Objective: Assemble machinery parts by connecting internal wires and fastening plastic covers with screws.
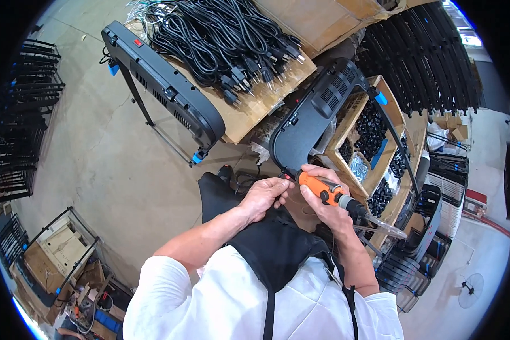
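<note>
Right hand [330, 211] is grasping an orange driver [318, 187] just off the tray's [341, 171] near-left edge, its front facing a black housing's [292, 136] near end. Left hand [262, 199] is curling, fingertips meeting at a small red part [289, 177] (cannot tell if gripping it). Silver screws [358, 168] are lying inside that tray edge; cords [221, 48] are pointing plugs toward the cardboard's [250, 117] near-right edge.

We see a smooth beige floor [119, 164] left of our hands [262, 199], a wooden counter [418, 129] to their right, a round fan [471, 288] farther right, and bright light [470, 40] far ahead rightward.
</note>
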Demonstrator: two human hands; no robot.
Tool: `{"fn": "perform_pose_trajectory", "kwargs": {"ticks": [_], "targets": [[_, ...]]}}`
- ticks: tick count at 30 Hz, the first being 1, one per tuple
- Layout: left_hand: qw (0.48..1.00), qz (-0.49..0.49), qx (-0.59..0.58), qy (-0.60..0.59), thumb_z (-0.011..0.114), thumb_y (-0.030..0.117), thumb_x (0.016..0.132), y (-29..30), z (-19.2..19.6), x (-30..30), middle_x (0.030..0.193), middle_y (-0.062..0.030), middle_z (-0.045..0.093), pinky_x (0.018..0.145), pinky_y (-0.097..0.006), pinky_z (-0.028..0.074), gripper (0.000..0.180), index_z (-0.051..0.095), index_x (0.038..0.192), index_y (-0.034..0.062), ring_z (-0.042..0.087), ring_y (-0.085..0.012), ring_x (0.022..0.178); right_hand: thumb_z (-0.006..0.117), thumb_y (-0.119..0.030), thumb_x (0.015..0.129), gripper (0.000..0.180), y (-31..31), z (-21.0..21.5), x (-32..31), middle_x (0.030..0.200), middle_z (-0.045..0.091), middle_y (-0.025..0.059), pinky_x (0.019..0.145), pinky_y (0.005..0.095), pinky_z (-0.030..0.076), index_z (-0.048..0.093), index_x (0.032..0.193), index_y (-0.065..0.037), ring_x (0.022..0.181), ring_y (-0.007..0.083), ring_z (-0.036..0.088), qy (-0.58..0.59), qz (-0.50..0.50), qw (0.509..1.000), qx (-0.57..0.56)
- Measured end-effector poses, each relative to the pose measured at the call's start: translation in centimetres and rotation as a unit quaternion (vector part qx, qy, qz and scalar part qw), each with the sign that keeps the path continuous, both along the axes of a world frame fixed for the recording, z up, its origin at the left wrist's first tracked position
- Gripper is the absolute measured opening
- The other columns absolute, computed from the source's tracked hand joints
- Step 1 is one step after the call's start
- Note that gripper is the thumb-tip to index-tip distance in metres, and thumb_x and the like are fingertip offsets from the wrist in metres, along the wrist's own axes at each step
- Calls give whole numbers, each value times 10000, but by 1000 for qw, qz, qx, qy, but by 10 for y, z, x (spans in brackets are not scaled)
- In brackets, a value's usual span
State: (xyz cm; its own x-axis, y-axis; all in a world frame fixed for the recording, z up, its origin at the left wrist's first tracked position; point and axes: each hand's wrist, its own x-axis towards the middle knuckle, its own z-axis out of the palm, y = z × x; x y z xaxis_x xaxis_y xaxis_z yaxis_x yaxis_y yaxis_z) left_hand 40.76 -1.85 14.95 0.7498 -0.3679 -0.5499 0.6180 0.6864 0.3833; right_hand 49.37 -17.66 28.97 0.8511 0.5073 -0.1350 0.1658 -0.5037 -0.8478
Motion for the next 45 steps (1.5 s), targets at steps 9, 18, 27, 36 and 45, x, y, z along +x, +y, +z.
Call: {"fn": "perform_pose_trajectory", "kwargs": {"ticks": [9,18,27,36,45], "targets": [[993,99,-9,71,648,271,1086,12,14,7,837,28,669,644,-228,530,251,736,1146,43,601,-71,698,798,-75,885,329,2,-1,-2,1293,734,133,1066,370,543,679,1192,-63,1223,246,704,7,-8,1000,7],[990,84,-14,109,600,326,1107,18,10,20,845,19,633,684,-275,493,275,712,1081,75,588,-119,742,800,-76,889,350,3,2,-1,1329,716,133,1051,372,548,674,1216,-74,1223,228,692,0,1,1000,-12],[981,124,-29,146,605,306,1104,21,12,33,847,20,665,611,-266,523,266,718,1104,65,606,-109,673,802,-78,906,454,10,23,1,1331,701,122,1077,372,532,636,1328,-61,1232,218,680,41,-58,997,18],[958,174,-167,157,604,301,1105,11,29,80,862,19,648,661,-265,523,251,687,1148,67,608,-125,752,801,-5,894,499,4,23,34,1347,690,152,1103,398,526,595,1348,-20,1271,249,661,15,-62,988,140],[941,188,-230,164,567,280,1121,17,28,98,863,24,599,695,-262,494,228,650,1160,70,555,-118,765,816,32,856,534,11,23,55,1309,716,158,1081,403,548,597,1341,-16,1222,254,697,-13,-29,993,117]]}}
